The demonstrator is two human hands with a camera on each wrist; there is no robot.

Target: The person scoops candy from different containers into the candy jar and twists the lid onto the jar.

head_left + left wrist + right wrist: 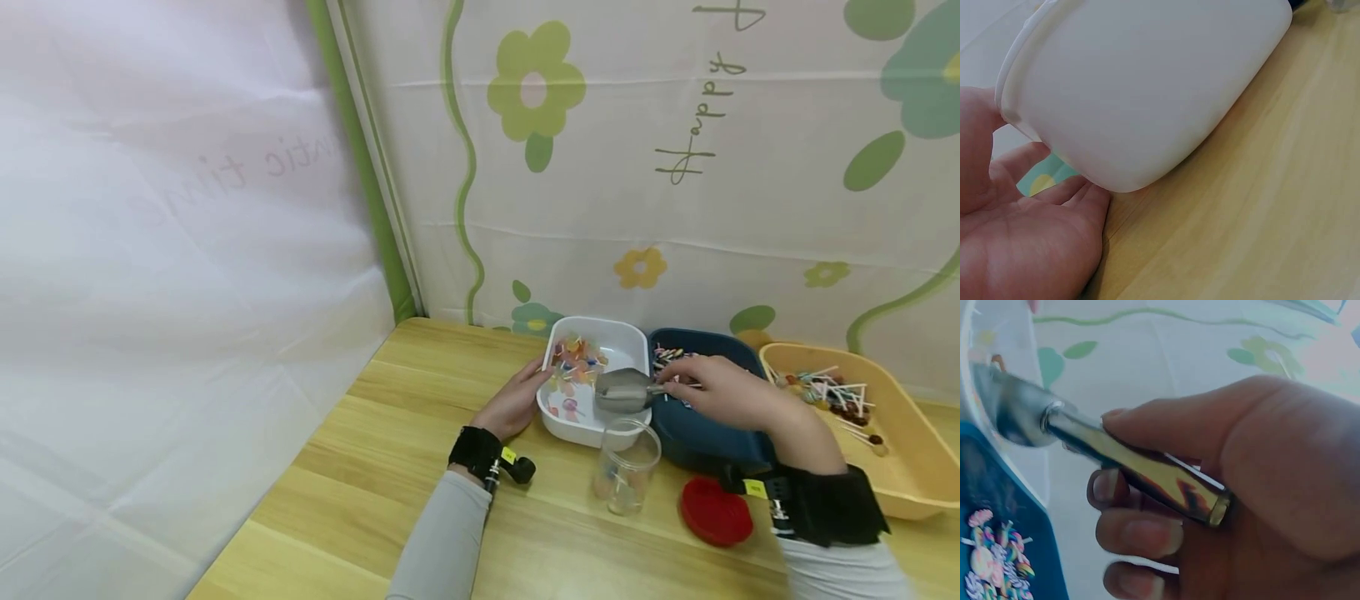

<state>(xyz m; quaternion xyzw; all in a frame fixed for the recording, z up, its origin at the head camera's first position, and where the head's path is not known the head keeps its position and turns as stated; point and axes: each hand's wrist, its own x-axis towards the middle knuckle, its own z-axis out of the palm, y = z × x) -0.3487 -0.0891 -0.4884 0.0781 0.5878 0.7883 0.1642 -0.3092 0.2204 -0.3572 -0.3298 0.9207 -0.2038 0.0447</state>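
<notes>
A metal scoop [624, 390] is held in my right hand [723, 393], its bowl over the right part of a white plastic bin [573, 432]. In the right wrist view the thumb lies along the shiny scoop handle [1141, 465], with the fingers curled beneath. My left hand [512, 402] grips the bin's left side, thumb at the rim and fingers against the outer wall [1147, 94]. Small colourful translucent lollipop-like candies [577, 362] lie mostly in the bin's left half. In front of the bin stands a clear cup [628, 458] with a few pieces low inside.
Right of the white bin sits a dark blue bin [693, 433] of striped, multicoloured candies [997, 562]. Farther right, a yellow bin [918, 467] holds white-stick lollipops [836, 392]. A red round lid [716, 512] lies near the cup. Behind the wooden table [360, 467] hangs a flowered curtain [570, 208].
</notes>
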